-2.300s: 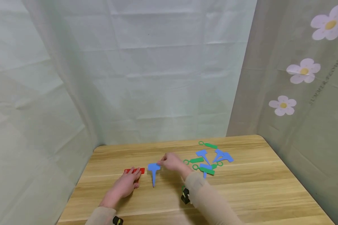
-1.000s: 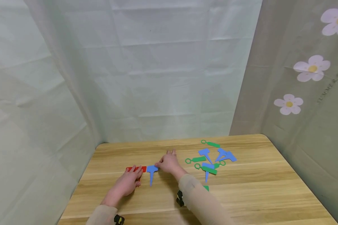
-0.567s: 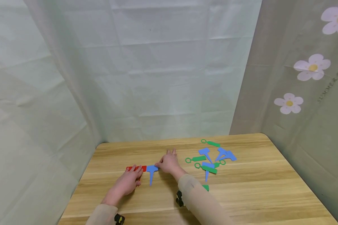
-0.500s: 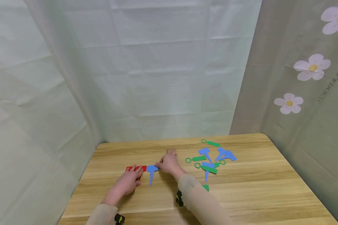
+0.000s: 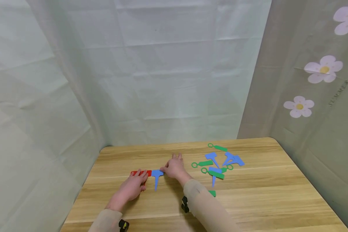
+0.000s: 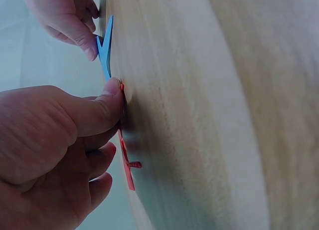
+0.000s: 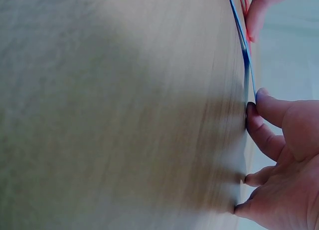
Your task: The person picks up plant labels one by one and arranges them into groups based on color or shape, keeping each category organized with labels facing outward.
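Observation:
In the head view my left hand (image 5: 130, 188) rests with spread fingers on red T-shaped plant labels (image 5: 149, 173), hiding much of them. Their stems point toward me, and the left wrist view shows the thumb near the end of the red row (image 6: 127, 167). My right hand (image 5: 175, 168) pinches the right end of a blue T-shaped plant label (image 5: 156, 174) between thumb and index finger, its other fingers touching the tabletop. That blue label lies flush against the red one, its stem toward me. In the right wrist view the blue label (image 7: 247, 53) tilts slightly off the wood.
Right of my hands lie loose blue T-shaped labels (image 5: 211, 156) and green ring-ended tags (image 5: 216, 174), some overlapping. Another green tag (image 5: 212, 193) is partly hidden by my right sleeve. Fabric curtains (image 5: 174, 80) surround the wooden table (image 5: 264, 187) at back and sides.
Since the earliest frame, my right hand has moved the blue label left, closing the gap to the red one. The left hand stays on the red labels; little differs over the last second.

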Demonstrator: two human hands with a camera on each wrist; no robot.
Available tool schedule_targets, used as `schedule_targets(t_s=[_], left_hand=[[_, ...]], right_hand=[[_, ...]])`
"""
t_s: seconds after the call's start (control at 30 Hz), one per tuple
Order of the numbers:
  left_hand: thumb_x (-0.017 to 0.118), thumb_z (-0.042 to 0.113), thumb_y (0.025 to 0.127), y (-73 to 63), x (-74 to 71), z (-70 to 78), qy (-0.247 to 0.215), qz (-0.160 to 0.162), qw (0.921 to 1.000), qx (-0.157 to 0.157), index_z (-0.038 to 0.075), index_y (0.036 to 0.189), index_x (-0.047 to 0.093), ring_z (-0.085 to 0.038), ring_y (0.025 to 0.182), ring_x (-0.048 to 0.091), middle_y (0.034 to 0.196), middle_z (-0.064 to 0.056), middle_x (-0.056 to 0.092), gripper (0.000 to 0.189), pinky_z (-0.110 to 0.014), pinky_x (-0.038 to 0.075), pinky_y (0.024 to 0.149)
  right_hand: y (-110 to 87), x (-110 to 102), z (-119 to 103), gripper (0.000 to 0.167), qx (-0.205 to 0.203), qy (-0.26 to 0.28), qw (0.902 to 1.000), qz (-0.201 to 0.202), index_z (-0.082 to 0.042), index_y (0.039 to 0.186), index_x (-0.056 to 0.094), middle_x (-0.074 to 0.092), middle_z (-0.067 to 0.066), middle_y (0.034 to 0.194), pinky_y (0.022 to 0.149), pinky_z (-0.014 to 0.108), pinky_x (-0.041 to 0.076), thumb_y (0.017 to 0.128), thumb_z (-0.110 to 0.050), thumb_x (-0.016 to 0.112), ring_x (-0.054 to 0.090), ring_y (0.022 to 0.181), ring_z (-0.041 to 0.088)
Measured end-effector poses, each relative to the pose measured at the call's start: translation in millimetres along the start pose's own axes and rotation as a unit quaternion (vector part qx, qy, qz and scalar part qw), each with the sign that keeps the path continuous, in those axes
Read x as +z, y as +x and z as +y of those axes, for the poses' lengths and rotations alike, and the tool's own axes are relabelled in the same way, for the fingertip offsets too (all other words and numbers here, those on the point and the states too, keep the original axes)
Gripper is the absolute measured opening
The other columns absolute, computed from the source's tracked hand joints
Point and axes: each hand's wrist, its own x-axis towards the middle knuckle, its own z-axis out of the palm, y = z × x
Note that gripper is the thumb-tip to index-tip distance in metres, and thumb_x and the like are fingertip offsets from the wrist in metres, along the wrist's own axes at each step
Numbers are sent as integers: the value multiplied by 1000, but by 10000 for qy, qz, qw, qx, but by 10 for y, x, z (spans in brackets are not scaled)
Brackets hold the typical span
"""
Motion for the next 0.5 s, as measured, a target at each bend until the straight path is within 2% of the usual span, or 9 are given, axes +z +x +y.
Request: schedule_targets(t_s=[0.5], left_hand=[[76, 9, 99, 18, 29, -15, -75, 18, 9999, 103, -5, 150, 58, -48, 156, 31, 163, -23, 46, 56, -65, 22, 127]], right_hand=[[24, 19, 34, 36, -126, -186, 9997, 47, -11, 87, 84, 35, 35, 164, 126, 63, 25, 102, -42, 74, 16, 155, 62]])
